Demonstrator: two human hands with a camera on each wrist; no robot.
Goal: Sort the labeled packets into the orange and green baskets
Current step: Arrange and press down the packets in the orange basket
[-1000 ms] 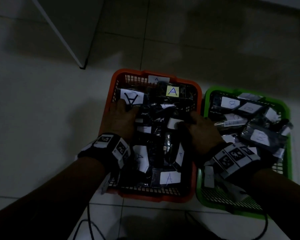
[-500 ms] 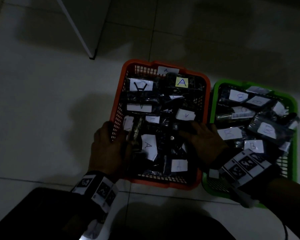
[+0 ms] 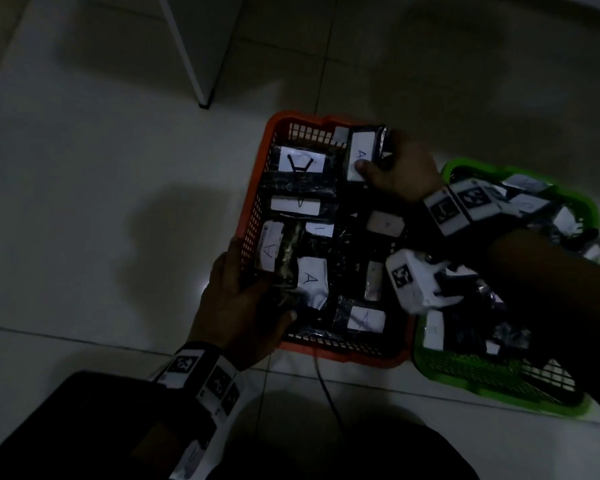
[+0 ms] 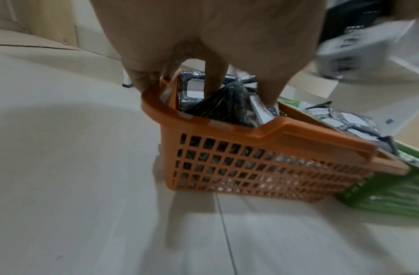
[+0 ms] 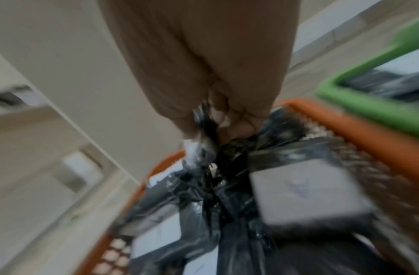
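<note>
The orange basket point(image 3: 253, 216) on the tiled floor is full of black packets with white "A" labels. Touching its right side is the green basket point(image 3: 499, 386), also holding labelled packets. My left hand point(image 3: 243, 299) grips the orange basket's near-left corner; in the left wrist view its fingers point(image 4: 215, 81) reach over the orange rim point(image 4: 262, 167) onto the packets. Over the basket's far end, my right hand point(image 3: 378, 161) pinches a black packet labelled A point(image 3: 361, 150), thumb on the label. The right wrist view is blurred; curled fingers point(image 5: 222, 119) clutch black plastic point(image 5: 227, 148).
A white furniture panel point(image 3: 194, 64) stands on the floor beyond the baskets, to the left. A thin cable point(image 3: 326, 386) runs from under the orange basket toward me. Bare tiles lie left of the orange basket. My dark-clothed legs fill the bottom edge.
My right hand has gone from the middle of the orange basket to its far end and now holds an A packet. The left hand stays at the near-left corner.
</note>
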